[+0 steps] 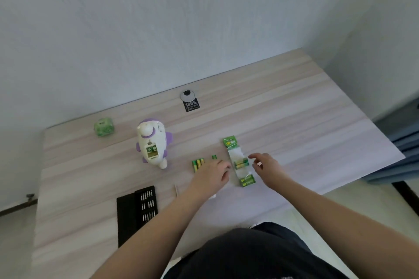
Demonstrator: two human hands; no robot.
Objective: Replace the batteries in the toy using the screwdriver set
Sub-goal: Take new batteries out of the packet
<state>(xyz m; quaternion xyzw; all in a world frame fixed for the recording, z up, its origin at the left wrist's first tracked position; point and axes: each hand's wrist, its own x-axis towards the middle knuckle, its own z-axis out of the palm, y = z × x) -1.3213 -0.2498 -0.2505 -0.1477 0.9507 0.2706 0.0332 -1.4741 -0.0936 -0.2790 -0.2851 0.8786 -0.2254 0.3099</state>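
Head view looks down on a wooden table (283, 102) where the toy (152, 142) lies on its back near the left-middle, its battery bay uncovered. Something green, probably a battery, sits in the upper part of the bay, and the lower part looks bare and yellowish, so I judge the cover is already unscrewed and off.

Just right of the toy lies a small cluster of loose batteries (198, 164), with one more single battery (214, 157) beside them. Whether these are old cells or fresh ones I cannot tell.

Both hands work at the battery pack (240, 162), a torn card strip with cells left in the middle and at its near end. The left hand (212, 174) rests with curled fingers at the pack's left edge, near the loose cluster; whether it pinches anything is unclear. The right hand (264, 164) hovers at the pack's right edge, fingers loosely bent, holding nothing I can make out.

The screwdriver set (137, 208) lies open at the near left. A thin white stick-like item (176, 190), perhaps the driver, lies between it and the left arm.

Left to do, by my reading: free the new cells, load the bay, refit and screw down the cover.
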